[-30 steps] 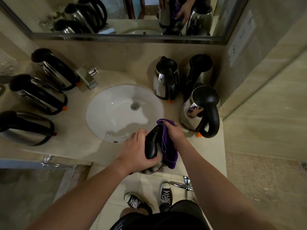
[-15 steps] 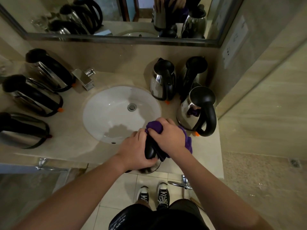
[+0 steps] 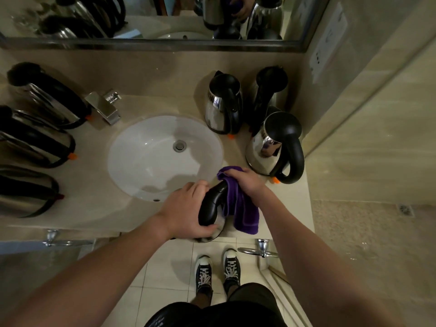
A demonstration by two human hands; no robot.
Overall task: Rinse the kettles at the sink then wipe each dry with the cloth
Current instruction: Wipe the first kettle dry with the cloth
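Observation:
A steel kettle with a black handle (image 3: pixel 210 210) is held at the counter's front edge, just right of the white sink (image 3: pixel 151 159). My left hand (image 3: pixel 186 210) grips its body beside the handle. My right hand (image 3: pixel 245 182) holds a purple cloth (image 3: pixel 240 213) against the kettle's top and right side; the cloth hangs down past the edge. Three kettles stand right of the sink: one at the back (image 3: pixel 223 107), a dark one (image 3: pixel 271 90) behind, and a big one (image 3: pixel 274 147) nearest. Three more kettles (image 3: pixel 44 100) (image 3: pixel 35 140) (image 3: pixel 26 192) stand on the left.
A chrome tap (image 3: pixel 105 107) sits at the sink's back left. A mirror (image 3: pixel 151 17) runs above the counter and a tiled wall (image 3: pixel 377 102) closes the right side. Towel-rail brackets (image 3: pixel 262 249) stick out below the counter edge. My shoes (image 3: pixel 217 270) stand on the tiled floor.
My right hand has slid with the cloth from over the kettle's handle to its top right side, letting the cloth hang down. The left hand keeps its grip.

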